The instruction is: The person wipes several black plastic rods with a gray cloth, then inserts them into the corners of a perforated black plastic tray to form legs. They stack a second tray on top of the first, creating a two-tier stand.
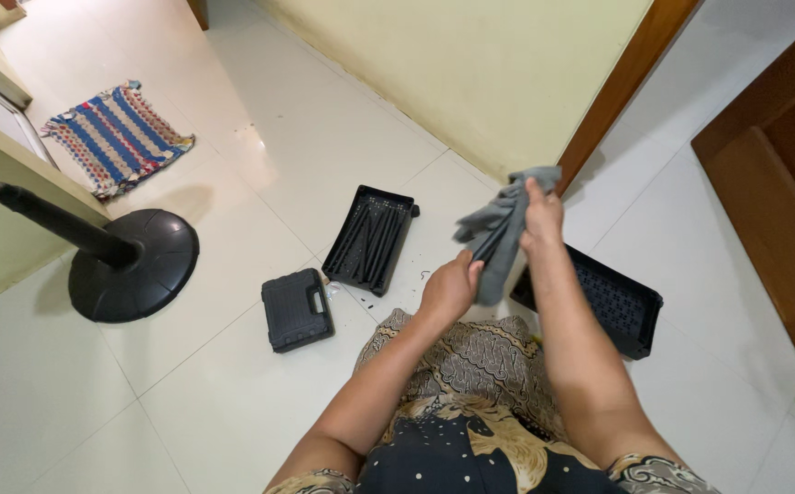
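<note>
At the far left edge of the floor (pixel 233 384) you have a striped woven mat (pixel 116 135) near the top corner, and below it the round black base of a standing fan (pixel 137 265) with its pole slanting off the left edge. Moving right, a small closed black case (pixel 296 309) lies flat on the tiles, and just beyond it, near the wall, sits a black ribbed tray (pixel 370 240) holding dark rods.

Your left hand (pixel 450 288) is closed around the lower end of a slim dark rod (pixel 490 242), just above your patterned lap. Your right hand (pixel 540 218) is higher, clenched on a grey cloth (pixel 502 229) that is wrapped about the upper part of the same rod; the cloth hangs down between both hands. The rod is in the air, over the tiles in front of your knees.

Under your right forearm, a black perforated tray (pixel 612 306) rests on the floor. At the far right edge stands brown wooden furniture (pixel 777 201).
</note>
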